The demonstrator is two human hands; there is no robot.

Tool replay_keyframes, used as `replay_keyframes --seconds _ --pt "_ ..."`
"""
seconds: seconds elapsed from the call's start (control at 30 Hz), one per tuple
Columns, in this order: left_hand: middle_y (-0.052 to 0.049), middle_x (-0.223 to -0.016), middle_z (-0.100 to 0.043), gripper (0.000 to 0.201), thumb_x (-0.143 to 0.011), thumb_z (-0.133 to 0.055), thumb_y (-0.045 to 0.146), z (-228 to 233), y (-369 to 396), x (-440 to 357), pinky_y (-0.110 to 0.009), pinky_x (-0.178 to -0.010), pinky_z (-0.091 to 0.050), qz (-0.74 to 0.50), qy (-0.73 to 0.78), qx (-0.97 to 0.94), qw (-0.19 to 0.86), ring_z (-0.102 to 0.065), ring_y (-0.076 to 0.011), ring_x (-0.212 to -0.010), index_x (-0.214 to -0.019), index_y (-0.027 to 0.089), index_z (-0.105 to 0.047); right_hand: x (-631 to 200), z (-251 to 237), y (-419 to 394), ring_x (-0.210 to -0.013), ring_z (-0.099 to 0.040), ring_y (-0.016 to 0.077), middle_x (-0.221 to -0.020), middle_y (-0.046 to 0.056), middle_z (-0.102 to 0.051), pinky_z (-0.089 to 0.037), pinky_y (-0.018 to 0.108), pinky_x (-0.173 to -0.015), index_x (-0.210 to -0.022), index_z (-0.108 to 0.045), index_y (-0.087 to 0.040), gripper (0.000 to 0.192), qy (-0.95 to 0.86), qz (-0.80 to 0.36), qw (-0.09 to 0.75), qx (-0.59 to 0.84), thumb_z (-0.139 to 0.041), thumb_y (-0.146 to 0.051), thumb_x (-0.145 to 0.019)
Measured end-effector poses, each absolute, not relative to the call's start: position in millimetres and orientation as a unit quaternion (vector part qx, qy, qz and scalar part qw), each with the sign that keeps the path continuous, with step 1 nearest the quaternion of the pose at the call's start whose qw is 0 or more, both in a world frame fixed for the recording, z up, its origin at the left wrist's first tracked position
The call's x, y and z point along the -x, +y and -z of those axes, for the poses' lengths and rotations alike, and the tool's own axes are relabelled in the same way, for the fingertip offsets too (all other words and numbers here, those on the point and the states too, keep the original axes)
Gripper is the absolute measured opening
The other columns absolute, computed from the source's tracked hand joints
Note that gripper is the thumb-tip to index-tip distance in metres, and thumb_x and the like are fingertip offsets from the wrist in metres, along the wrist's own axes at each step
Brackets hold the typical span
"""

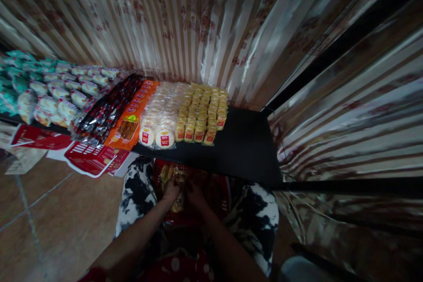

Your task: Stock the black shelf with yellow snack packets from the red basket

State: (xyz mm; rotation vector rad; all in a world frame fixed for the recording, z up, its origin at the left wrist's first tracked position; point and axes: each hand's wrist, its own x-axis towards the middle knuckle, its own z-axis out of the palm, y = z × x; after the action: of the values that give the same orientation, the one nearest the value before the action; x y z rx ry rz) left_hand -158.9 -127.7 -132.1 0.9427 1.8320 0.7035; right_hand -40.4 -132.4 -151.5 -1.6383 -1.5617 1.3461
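A red plastic basket sits between the knees, below the shelf edge. Yellow wrapped snack packets lie in its left and middle part. My left hand is down in the basket with its fingers curled against these packets, closed on one of them as far as the dim light shows. Close beside it, my right hand reaches into the basket, its fingers lost in shadow. On the black shelf above stand upright rows of similar yellow packets.
Left of the yellow rows are round white packaged crackers, an orange snack bag, dark red packets, white wrapped packs and green ones. More red baskets stand under the shelf. A striped curtain hangs behind.
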Motion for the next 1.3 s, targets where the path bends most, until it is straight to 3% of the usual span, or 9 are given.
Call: replay_keyframes --seconds 0.13,0.27,0.47,0.7,0.9,1.13,1.3 --pt "-0.006 -0.103 -0.066 0.033 -0.069 -0.055 0.011 119 -125 158 -0.026 -0.089 -0.043 -0.295 0.733 -0.414 0.451 -0.059 -0.0164 -0.098 -0.101 0.015 -0.063 42 141 -133 -0.105 -0.059 0.021 -0.109 0.009 -0.066 -0.042 0.042 -0.094 -0.105 -0.062 -0.018 0.035 -0.556 -0.5 0.298 0.594 -0.043 -0.018 -0.076" --pt "-0.006 -0.099 -0.066 0.027 -0.07 -0.054 0.011 103 -125 159 -0.028 -0.088 -0.044 -0.315 0.717 -0.436 0.444 -0.059 -0.0171 -0.095 -0.095 0.014 -0.063 38 124 -132 -0.104 -0.059 0.0223 -0.109 0.009 -0.066 -0.042 0.042 -0.094 -0.104 -0.063 -0.017 0.035 -0.548 -0.474 0.318 0.611 -0.044 -0.019 -0.075" --pt "-0.001 -0.073 -0.063 0.02 -0.067 -0.061 0.026 66 -130 159 -0.026 -0.069 -0.047 -0.386 0.683 -0.386 0.485 -0.059 -0.0146 -0.07 -0.084 0.015 -0.062 22 86 -131 -0.102 -0.06 0.0216 -0.107 0.008 -0.066 -0.043 0.041 -0.093 -0.104 -0.064 -0.02 0.034 -0.593 -0.447 0.337 0.578 -0.048 -0.021 -0.075" --pt "0.002 -0.062 -0.058 0.038 -0.051 -0.075 0.039 30 -129 152 -0.02 -0.053 -0.041 -0.466 0.604 -0.292 0.576 -0.052 -0.0092 -0.055 -0.076 0.013 -0.061 14 43 -135 -0.094 -0.062 0.0194 -0.103 0.006 -0.066 -0.047 0.036 -0.086 -0.104 -0.061 -0.02 0.033 -0.598 -0.461 0.356 0.551 -0.056 -0.026 -0.072" --pt "-0.002 -0.072 -0.063 0.041 -0.056 -0.074 0.035 -2 -130 143 -0.021 -0.06 -0.045 -0.492 0.546 -0.296 0.61 -0.057 -0.01 -0.063 -0.089 0.014 -0.062 9 23 -128 -0.085 -0.065 0.0198 -0.095 0.005 -0.069 -0.052 0.035 -0.078 -0.101 -0.059 -0.02 0.032 -0.519 -0.545 0.424 0.503 -0.056 -0.029 -0.07" --pt "-0.006 -0.086 -0.068 0.023 -0.069 -0.06 0.026 -18 -132 125 -0.027 -0.073 -0.048 -0.451 0.535 -0.414 0.581 -0.062 -0.0155 -0.077 -0.088 0.015 -0.063 -11 6 -114 -0.087 -0.065 0.0213 -0.096 0.007 -0.069 -0.052 0.036 -0.079 -0.103 -0.059 -0.02 0.035 -0.462 -0.533 0.496 0.506 -0.056 -0.031 -0.07" --pt "-0.007 -0.093 -0.068 0.026 -0.07 -0.056 0.02 -10 -122 100 -0.028 -0.079 -0.048 -0.451 0.537 -0.445 0.557 -0.061 -0.017 -0.086 -0.095 0.016 -0.063 -33 10 -106 -0.085 -0.065 0.0211 -0.098 0.007 -0.068 -0.052 0.036 -0.078 -0.111 -0.057 -0.02 0.04 -0.475 -0.481 0.497 0.544 -0.056 -0.034 -0.073"
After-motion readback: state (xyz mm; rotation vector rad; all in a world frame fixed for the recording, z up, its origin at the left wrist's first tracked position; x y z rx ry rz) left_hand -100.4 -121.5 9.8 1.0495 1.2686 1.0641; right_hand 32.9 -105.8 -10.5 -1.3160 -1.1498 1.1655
